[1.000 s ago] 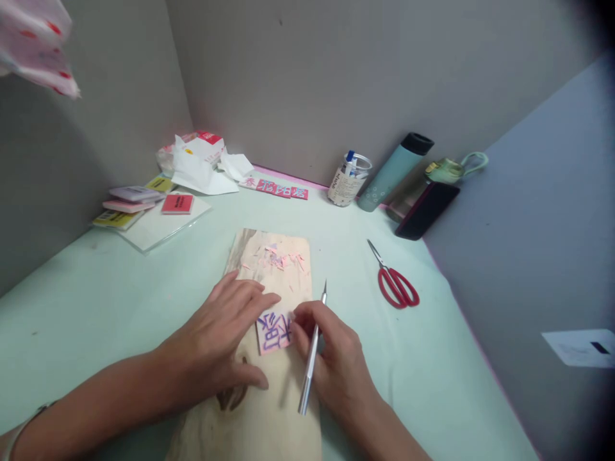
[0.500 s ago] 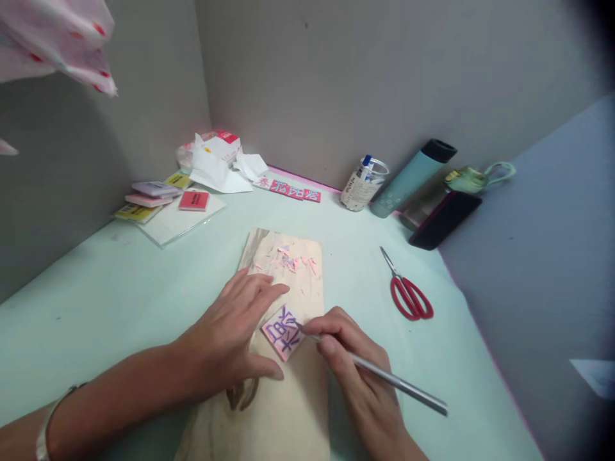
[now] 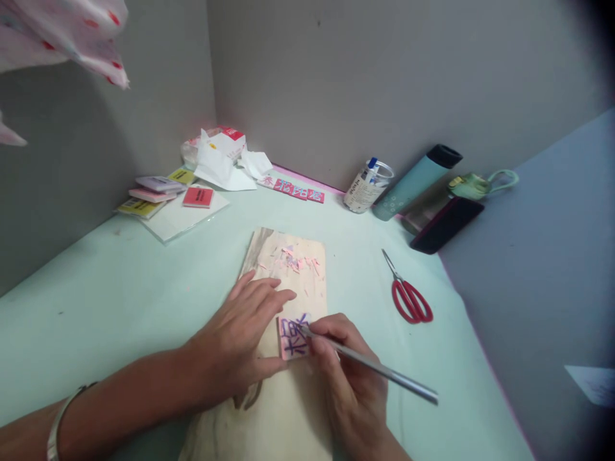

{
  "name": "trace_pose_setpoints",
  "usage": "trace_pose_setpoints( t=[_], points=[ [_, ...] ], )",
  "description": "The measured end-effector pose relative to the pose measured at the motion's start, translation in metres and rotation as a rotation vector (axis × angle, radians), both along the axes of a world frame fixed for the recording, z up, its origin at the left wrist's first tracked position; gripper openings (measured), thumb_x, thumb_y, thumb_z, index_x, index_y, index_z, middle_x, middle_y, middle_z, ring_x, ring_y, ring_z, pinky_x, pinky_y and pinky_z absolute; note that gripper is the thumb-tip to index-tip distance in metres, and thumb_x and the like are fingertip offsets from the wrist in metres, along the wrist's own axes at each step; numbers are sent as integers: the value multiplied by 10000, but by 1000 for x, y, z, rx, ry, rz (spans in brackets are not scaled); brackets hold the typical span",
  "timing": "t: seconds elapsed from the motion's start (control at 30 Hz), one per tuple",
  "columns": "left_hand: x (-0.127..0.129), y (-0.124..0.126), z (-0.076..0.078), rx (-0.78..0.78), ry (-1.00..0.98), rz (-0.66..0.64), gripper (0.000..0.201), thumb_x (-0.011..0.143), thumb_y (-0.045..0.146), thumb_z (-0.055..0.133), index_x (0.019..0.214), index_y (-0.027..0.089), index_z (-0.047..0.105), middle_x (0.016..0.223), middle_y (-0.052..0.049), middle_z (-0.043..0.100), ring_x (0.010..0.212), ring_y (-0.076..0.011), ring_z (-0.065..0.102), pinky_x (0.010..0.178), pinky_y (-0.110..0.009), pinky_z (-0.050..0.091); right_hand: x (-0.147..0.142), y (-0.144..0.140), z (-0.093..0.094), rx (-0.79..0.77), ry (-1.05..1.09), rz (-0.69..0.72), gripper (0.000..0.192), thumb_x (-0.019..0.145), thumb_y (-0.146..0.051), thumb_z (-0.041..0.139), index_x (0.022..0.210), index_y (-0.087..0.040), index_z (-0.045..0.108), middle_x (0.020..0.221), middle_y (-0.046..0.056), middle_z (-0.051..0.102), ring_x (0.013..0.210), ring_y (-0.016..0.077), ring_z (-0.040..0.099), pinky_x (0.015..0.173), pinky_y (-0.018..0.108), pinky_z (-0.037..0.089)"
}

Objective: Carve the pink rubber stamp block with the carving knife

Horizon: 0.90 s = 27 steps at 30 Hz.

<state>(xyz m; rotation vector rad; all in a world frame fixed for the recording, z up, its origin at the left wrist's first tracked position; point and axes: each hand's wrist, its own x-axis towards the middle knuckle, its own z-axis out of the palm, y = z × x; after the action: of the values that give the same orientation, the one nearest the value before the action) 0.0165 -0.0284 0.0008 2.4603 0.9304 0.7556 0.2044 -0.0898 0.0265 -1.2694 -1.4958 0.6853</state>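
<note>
A small pink rubber block (image 3: 292, 335) with purple marks lies on a pale wooden board (image 3: 288, 282). My left hand (image 3: 243, 336) rests flat on the board, fingers and thumb against the block's left side. A silver craft knife (image 3: 369, 366) is gripped in my right hand (image 3: 348, 374), its tip touching the block's top surface, handle pointing lower right. Pink shavings (image 3: 291, 261) lie at the board's far end.
Red scissors (image 3: 407, 293) lie right of the board. At the back wall stand a jar (image 3: 366, 186), a teal bottle (image 3: 416, 182), a dark phone (image 3: 444, 224) and a row of pink carved blocks (image 3: 295, 189). Ink pads (image 3: 158, 192) and crumpled paper (image 3: 223, 160) sit back left.
The knife swung from upright in my right hand to tip down on the block. The block was turned on the board under my left fingers.
</note>
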Motion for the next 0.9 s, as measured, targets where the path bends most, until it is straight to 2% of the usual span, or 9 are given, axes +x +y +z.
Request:
trace_pose_setpoints(
  t=[0.17,0.3,0.4,0.67,0.9],
  points=[
    [2,1,1,-22,-35,-1,608,794,208,777,1291,222,427,1218,-80,613,1335,-286,508,1251,-540,204,-10,1,-4,56,-118,-25,140,972,-123,542,892,-233,577,764,-34,570,600,98,525,550,214,406],
    [1,3,3,-46,-38,24,399,795,215,760,1094,215,495,1095,-60,615,1362,-300,481,1248,-534,208,-13,2,-7,61,-156,-9,133,964,-112,528,911,-229,564,767,-26,601,598,104,565,551,212,433],
    [0,3,4,-49,-29,44,345,774,210,765,999,217,504,1036,-58,605,1377,-317,465,1244,-538,211,-12,2,-9,64,-179,0,150,968,-105,519,896,-228,566,763,-26,611,595,99,574,549,204,441],
    [1,3,5,-49,-50,50,334,781,184,736,1001,229,488,1043,-51,613,1373,-313,477,1237,-554,235,-11,2,-14,32,-136,35,159,980,-94,530,902,-227,570,776,-14,630,637,111,619,581,214,475],
    [1,3,5,-49,-51,40,350,784,202,743,1006,234,474,1047,-56,605,1366,-319,479,1227,-567,243,-11,1,-16,61,-194,13,156,976,-104,532,886,-229,555,760,-13,608,613,119,600,552,233,451]
  ],
)
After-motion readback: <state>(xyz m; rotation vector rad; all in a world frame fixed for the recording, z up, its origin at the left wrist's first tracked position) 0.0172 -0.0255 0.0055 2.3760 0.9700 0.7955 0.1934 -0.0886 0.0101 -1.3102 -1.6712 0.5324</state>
